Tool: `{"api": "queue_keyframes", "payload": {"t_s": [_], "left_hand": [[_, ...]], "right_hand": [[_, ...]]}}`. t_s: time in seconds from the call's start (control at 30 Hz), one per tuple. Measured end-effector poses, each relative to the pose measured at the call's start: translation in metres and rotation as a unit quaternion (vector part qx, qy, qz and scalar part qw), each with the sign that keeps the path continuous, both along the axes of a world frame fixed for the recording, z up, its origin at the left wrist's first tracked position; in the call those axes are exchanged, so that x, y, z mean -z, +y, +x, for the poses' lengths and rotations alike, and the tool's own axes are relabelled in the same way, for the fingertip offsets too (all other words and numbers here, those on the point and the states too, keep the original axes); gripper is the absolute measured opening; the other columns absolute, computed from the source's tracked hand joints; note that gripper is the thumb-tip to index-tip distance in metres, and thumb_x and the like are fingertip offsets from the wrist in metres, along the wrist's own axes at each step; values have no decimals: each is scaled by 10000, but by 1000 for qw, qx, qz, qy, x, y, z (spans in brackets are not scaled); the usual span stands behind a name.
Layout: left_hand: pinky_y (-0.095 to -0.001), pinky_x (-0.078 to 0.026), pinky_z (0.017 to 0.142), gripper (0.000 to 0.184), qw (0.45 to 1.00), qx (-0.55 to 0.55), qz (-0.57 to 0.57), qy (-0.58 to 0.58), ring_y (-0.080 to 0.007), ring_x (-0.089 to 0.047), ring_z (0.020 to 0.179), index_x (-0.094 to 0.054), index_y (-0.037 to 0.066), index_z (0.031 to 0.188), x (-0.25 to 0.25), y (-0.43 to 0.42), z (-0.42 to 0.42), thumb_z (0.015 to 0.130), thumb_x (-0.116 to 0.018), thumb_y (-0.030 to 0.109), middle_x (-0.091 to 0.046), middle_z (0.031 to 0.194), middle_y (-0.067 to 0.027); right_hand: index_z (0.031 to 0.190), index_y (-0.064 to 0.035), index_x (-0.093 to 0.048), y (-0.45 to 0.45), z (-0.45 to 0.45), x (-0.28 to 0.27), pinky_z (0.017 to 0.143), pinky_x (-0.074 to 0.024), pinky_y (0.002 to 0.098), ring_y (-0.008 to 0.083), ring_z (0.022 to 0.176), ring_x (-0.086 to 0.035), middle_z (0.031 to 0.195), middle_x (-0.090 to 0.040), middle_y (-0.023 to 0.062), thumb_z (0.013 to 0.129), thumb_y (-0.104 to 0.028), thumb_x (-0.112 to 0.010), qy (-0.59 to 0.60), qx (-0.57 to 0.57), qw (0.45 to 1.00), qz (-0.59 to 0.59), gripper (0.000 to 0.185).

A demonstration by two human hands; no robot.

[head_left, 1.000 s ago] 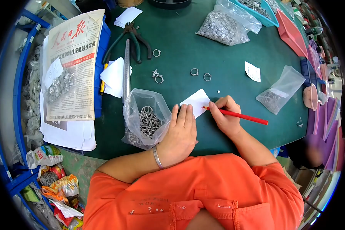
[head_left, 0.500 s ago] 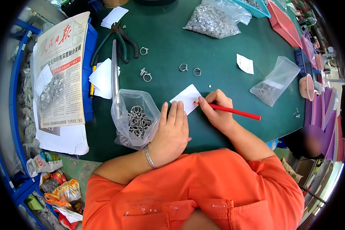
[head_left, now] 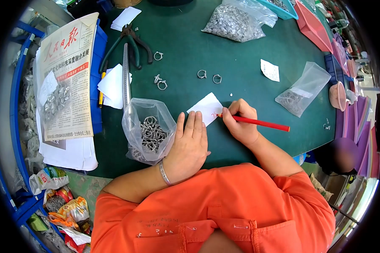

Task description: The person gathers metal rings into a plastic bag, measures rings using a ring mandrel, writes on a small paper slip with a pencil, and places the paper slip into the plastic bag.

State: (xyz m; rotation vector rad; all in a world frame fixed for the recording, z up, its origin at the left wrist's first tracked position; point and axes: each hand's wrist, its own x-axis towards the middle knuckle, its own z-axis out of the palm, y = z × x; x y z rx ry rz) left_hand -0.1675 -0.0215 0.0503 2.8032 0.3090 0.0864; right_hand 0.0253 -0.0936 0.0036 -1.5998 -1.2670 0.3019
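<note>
A small white paper slip (head_left: 207, 106) lies on the green table with fresh red marks near its right edge. My left hand (head_left: 191, 143) rests flat over the slip's lower left part, fingers stretched out. In my right hand (head_left: 242, 121) is a red pencil (head_left: 264, 123), its tip at the marks on the slip. Left of my left hand stands an open clear plastic bag (head_left: 149, 133) full of metal rings. Beyond the slip lie two loose rings (head_left: 202, 74) (head_left: 217, 79).
Pliers (head_left: 132, 44), a steel ruler (head_left: 126, 80) and white paper slips (head_left: 113, 88) lie at the left, beside a newspaper (head_left: 67, 80). A bag of metal pieces (head_left: 234, 21) lies at the back. Another clear bag (head_left: 304, 88) is at the right.
The pencil and my right hand have shifted slightly right, and more red marking shows on the slip. My left hand stays in place.
</note>
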Motion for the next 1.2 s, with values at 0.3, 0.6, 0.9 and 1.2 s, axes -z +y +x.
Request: {"api": "queue_keyframes", "payload": {"t_s": [0.3,0.6,0.9,1.2], "left_hand": [[-606,-186,1086,697,1000,-8,11,-7,-429,-387,1277,-495,-147,1216,-1,-1,0,755,-696,335,-410,1334,-338],[-568,-234,1079,664,1000,11,14,-5,-319,-428,1214,-536,-133,1192,-2,0,-3,744,-691,332,-484,1291,-237],[-543,-256,1090,603,998,32,18,-46,-391,-449,1224,-582,-165,1096,4,0,-7,725,-689,297,-496,1243,-323],[-530,-268,1090,587,997,39,37,-59,-398,-473,1204,-609,-161,1056,3,0,-7,702,-695,299,-525,1207,-323]], "right_hand": [[693,-47,-466,0,-1,1,448,-382,261,114,480,-468,578,-528,56,818,-42,-705,24,22,999,8,269],[695,-50,-471,24,-17,-21,455,-398,237,79,499,-516,585,-568,41,816,-63,-723,61,5,998,-3,280],[681,-43,-452,40,-29,-18,429,-417,242,86,496,-568,579,-588,55,823,-33,-688,50,-37,998,-15,276],[683,-39,-459,41,-32,-13,453,-455,246,116,518,-608,600,-617,82,818,-46,-702,59,-43,997,-28,278]]}}
